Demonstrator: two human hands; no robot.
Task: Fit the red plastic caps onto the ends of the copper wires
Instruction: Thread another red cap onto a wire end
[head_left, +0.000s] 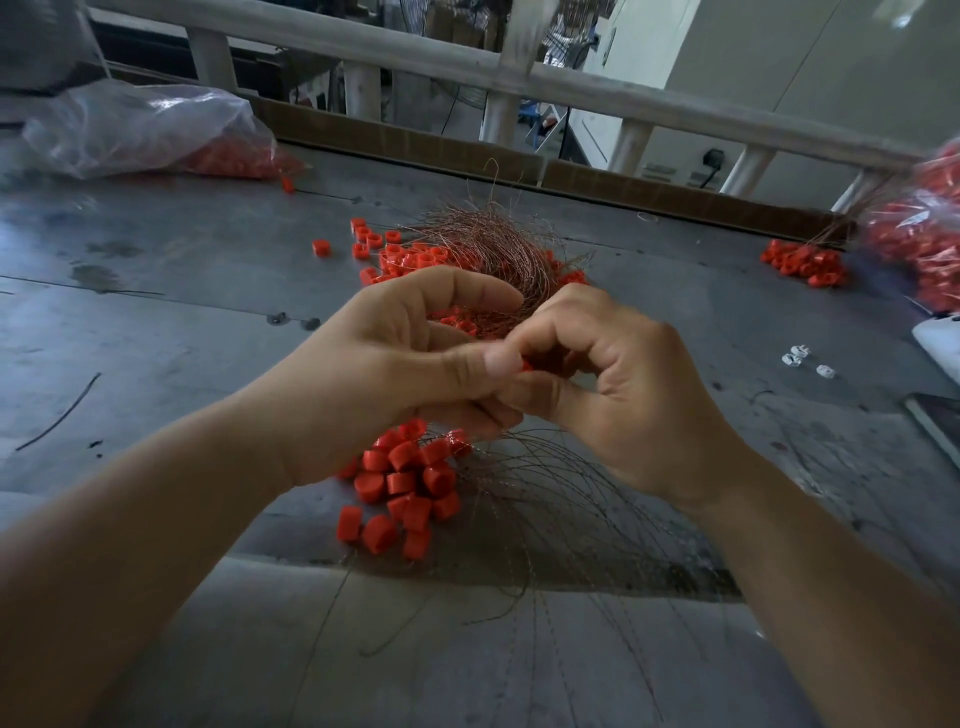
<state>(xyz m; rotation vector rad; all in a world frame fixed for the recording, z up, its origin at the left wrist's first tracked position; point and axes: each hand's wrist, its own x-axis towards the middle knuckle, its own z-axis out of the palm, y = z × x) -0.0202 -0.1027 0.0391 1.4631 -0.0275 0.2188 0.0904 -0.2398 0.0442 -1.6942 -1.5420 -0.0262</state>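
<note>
Hands met at mid-frame over the grey surface (156, 312), a red cap (527, 366) nipped between them.
Left hand (410, 358) is seen with fingers curled and thumb tip pressed onto the cap. Right hand (613, 384) is curled tight against it, fingertips closed on the same cap, of which only a sliver shows. Whether a wire end is already seated cannot be told. A tangled copper wire bundle (493, 249) is noted just behind the hands, lying among loose caps (410, 257). A cluster of capped ends (410, 483) is found under the left wrist, with thin wires (545, 493) fanned toward the near edge. A clear bag (145, 130) of caps is recorded far left, another bag (924, 234) at the right edge, and a small cap heap (802, 262) beside it.
</note>
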